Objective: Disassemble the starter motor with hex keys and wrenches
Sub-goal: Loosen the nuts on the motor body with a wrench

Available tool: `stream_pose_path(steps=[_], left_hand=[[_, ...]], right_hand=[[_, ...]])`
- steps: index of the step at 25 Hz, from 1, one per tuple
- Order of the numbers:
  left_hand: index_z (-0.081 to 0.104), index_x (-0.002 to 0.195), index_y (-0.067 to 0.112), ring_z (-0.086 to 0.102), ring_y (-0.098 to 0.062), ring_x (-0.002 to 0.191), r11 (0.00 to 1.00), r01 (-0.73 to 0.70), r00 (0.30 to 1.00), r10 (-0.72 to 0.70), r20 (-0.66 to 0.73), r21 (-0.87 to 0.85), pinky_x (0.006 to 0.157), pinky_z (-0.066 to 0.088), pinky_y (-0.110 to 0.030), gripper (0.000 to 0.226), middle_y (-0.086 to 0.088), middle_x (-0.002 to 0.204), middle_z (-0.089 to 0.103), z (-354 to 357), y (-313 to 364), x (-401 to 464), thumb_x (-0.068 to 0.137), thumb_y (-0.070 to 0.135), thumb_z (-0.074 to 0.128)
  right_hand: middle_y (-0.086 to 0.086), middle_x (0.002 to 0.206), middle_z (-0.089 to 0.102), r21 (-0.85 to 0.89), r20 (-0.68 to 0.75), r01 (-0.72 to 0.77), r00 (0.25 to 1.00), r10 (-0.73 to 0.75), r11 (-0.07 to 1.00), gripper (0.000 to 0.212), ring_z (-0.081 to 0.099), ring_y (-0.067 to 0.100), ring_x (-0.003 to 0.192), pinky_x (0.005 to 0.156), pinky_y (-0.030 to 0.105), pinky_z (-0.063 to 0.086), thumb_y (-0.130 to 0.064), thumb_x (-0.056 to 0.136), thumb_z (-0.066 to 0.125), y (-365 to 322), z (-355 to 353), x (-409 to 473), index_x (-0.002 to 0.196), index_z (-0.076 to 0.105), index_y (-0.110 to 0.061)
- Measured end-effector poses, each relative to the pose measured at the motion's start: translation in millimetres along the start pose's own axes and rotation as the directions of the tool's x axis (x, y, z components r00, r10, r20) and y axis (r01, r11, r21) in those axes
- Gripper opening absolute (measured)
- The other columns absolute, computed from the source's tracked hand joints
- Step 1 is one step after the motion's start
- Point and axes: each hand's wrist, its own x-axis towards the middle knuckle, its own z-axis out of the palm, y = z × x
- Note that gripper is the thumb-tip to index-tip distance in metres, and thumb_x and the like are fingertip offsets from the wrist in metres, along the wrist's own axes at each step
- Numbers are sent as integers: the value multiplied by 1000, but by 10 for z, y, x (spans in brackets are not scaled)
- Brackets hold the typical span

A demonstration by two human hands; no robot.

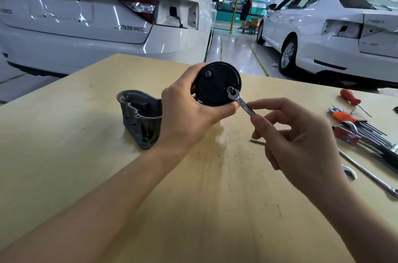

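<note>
My left hand point(189, 112) grips the black starter motor body point(217, 84), likely heavy and smooth, best held round its sides, while my right hand point(299, 140) pinches a wrench point(241, 102) on its end bolt point(230, 89).

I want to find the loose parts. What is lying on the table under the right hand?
A thin metal rod sticks out from under the right hand, lying on the table. The hand covers its other end, so its length and anything else there are hidden.
</note>
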Motion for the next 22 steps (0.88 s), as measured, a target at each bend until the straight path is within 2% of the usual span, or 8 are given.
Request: stream_pose_path(steps=[2, 4, 6, 8, 10, 15, 19, 22], left_hand=[[66, 108, 21, 66, -3, 85, 1000, -4, 1000, 4, -7, 6, 72, 53, -16, 55, 13, 90, 70, 0, -4, 3, 58, 24, 90], [66, 108, 20, 66, -3, 86, 1000, -10, 1000, 10, -12, 10, 74, 54, -18, 57, 13, 91, 70, -1, -7, 8, 57, 26, 91], [66, 108, 20, 66, -4, 86, 1000, -17, 1000, 17, -18, 12, 76, 55, -23, 59, 13, 91, 70, 4, -1, 7, 57, 31, 92], [66, 108, 20, 66, -6, 87, 999, -26, 999, 26, -29, 22, 77, 56, -26, 61, 13, 91, 70, 10, 11, 1, 56, 37, 93], [66, 108, 20, 66, -6, 87, 999, -34, 999, 35, -31, 31, 76, 55, -26, 62, 13, 91, 69, 8, 10, 0, 55, 39, 92], [66, 105, 22, 64, 2, 81, 998, -45, 999, 45, -6, 45, 68, 49, -11, 55, 17, 86, 68, -3, -7, -4, 56, 26, 91], [66, 106, 23, 66, -3, 84, 999, -37, 999, 36, 10, 33, 73, 55, -20, 56, 16, 89, 69, -13, 5, -18, 56, 29, 91], [66, 106, 20, 67, -7, 84, 999, -48, 997, 47, 53, 11, 75, 56, -26, 55, 12, 89, 71, 1, 19, -51, 57, 27, 92]], right_hand=[[5, 65, 59, 32, -32, -7, 999, 8, 999, 20, 47, 9, 36, 39, 30, 38, -16, 89, 63, 10, 88, -43, 93, 67, -35], [3, 63, 57, 100, -39, -31, 999, 35, 995, 19, 45, 8, 36, 38, 23, 32, -14, 91, 61, 14, 156, -74, 93, 66, -32], [1, 60, 54, 252, -12, -98, 994, 104, 963, 17, 37, 8, 35, 35, 18, 27, -11, 92, 59, 15, 207, -95, 92, 64, -27], [-1, 59, 52, 364, 25, -163, 986, 166, 917, 13, 32, 13, 36, 35, 16, 25, -9, 94, 56, 28, 257, -116, 93, 61, -20], [-1, 59, 52, 404, 35, -189, 981, 191, 895, 11, 32, 14, 38, 36, 16, 25, -8, 95, 55, 51, 296, -136, 92, 59, -17], [2, 60, 54, 196, -24, -63, 997, 69, 979, 20, 42, 6, 39, 40, 17, 28, -5, 92, 59, 49, 200, -81, 86, 61, -24], [6, 63, 62, 47, -1, -50, 999, 51, 998, 22, 40, 12, 37, 38, 24, 30, -9, 87, 66, 13, 7, 22, 81, 70, -29], [6, 61, 64, 15, 11, -51, 999, 51, 999, 20, 45, 8, 35, 39, 15, 34, -9, 82, 69, -43, -117, 83, 80, 74, -28]])
